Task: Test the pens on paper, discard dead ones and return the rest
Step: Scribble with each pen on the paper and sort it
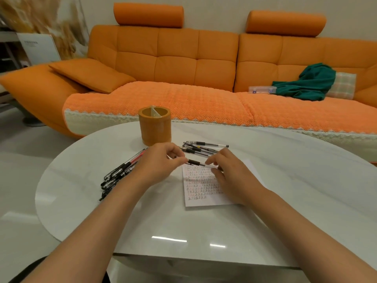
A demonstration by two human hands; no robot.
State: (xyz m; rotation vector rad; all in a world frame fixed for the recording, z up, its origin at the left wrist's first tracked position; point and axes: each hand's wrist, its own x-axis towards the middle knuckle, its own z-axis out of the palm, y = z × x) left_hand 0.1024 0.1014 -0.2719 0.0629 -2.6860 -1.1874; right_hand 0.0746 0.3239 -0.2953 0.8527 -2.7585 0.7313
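Head: slim black-gripped pen (196,162), ruled paper (201,187)

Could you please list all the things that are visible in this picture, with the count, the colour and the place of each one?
table: one, white, oval, in front of the person.
pen holder: one, orange-brown, far side of the table, no pens seen in it.
paper: one sheet, white with rows of written marks, table centre, partly under the right hand.
left pen pile: several, black and one red, left of the paper.
far pen pile: several, black, behind the paper.
held pen: one, black grip, above the paper.
sofa: one, orange, behind the table.
green cloth: one, on the sofa, right.
clear box: one, beside the cloth.
left hand: holds one end of the pen.
right hand: holds the other end.
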